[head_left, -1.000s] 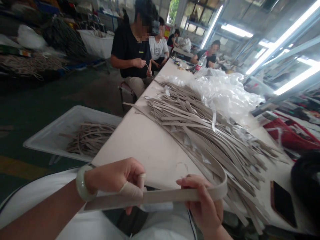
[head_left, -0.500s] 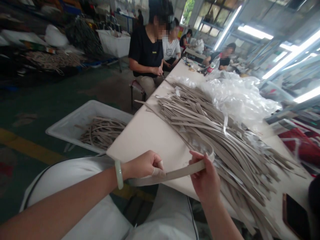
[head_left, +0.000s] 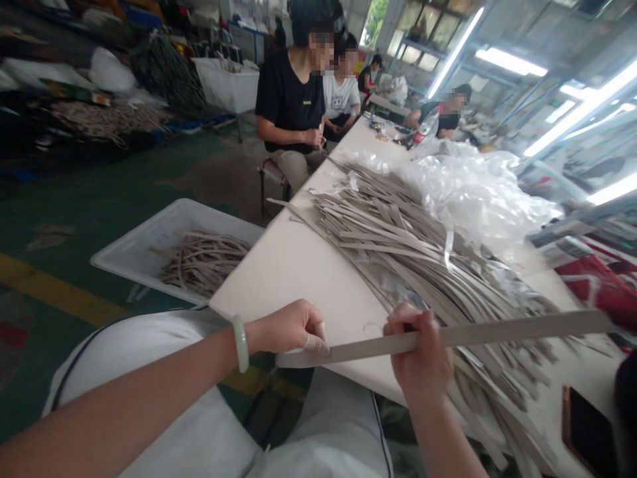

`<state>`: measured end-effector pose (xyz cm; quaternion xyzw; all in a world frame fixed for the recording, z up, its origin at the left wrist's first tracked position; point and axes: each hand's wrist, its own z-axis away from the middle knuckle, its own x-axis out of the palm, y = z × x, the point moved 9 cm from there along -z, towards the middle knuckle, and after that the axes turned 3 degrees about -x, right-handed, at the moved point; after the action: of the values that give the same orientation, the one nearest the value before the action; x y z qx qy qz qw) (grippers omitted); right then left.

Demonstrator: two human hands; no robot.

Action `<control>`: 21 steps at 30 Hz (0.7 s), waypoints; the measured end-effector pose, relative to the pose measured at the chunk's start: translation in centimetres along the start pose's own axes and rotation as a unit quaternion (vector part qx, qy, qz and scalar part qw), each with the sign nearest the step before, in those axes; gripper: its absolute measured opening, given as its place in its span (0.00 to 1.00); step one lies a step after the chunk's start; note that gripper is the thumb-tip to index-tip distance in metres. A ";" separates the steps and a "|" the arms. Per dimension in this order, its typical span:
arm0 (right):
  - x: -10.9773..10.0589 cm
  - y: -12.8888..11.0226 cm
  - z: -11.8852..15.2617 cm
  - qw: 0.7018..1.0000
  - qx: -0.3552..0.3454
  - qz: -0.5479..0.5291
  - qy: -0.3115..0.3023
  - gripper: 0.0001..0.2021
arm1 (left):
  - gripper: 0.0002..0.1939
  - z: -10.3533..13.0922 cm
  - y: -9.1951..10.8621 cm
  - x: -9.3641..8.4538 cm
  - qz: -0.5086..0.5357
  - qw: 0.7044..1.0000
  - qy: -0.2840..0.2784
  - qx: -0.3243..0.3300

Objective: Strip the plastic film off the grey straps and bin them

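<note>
A long flat grey-beige strip (head_left: 512, 330) stretches between my hands and on to the right, over a pile of similar strips (head_left: 413, 239). Near its left end, my left hand (head_left: 293, 332) pinches it between thumb and fingers; tape or a finger cover wraps the thumb. Farther along, my right hand (head_left: 418, 352) is closed round the strip, slightly blurred. Both hands are at the near edge of the white table (head_left: 283, 279). The strip's short left end hangs past my left hand, over my lap.
A white bin (head_left: 134, 239) with more strips stands on the floor at left. Clear plastic bags (head_left: 472, 179) lie behind the pile. A phone (head_left: 590, 425) rests at the right. A co-worker in black (head_left: 291, 99) sits across the table's left side, with other people beyond.
My right hand has slid a little right and down along the strip. The strip's far part, which curved back in a loop, now extends straight to the right. My left hand has hardly moved.
</note>
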<state>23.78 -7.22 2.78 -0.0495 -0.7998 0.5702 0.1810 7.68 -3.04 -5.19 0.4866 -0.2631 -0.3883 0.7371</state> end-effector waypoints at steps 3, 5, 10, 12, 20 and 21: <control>2.6 2.1 1.9 0.991 0.028 0.086 -0.102 0.20 | 0.10 -0.3 0.4 0.9 0.004 1.000 -0.022 0.012; 3.1 1.9 2.3 0.986 0.012 0.101 -0.129 0.15 | 0.09 -0.4 0.5 1.2 -0.005 1.000 -0.025 0.013; -1.8 -2.8 0.2 0.994 -0.083 0.062 0.022 0.20 | 0.08 -0.6 0.6 0.4 -0.055 0.998 0.013 0.011; -1.7 -3.2 0.4 0.986 -0.104 0.131 0.000 0.21 | 0.08 -0.7 0.7 0.6 -0.047 0.999 0.008 0.013; 4.2 2.0 3.1 0.989 0.023 0.043 -0.142 0.24 | 0.06 -2.0 2.4 1.8 0.026 0.994 -0.014 0.109; 4.1 2.0 2.7 0.990 0.053 -0.008 -0.132 0.26 | 0.06 -2.1 2.4 1.8 0.042 0.994 -0.021 0.101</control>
<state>18.75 -7.76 1.07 0.0418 -0.7857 0.6119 0.0807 11.11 -2.93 -3.79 0.5389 -0.3369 -0.3388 0.6938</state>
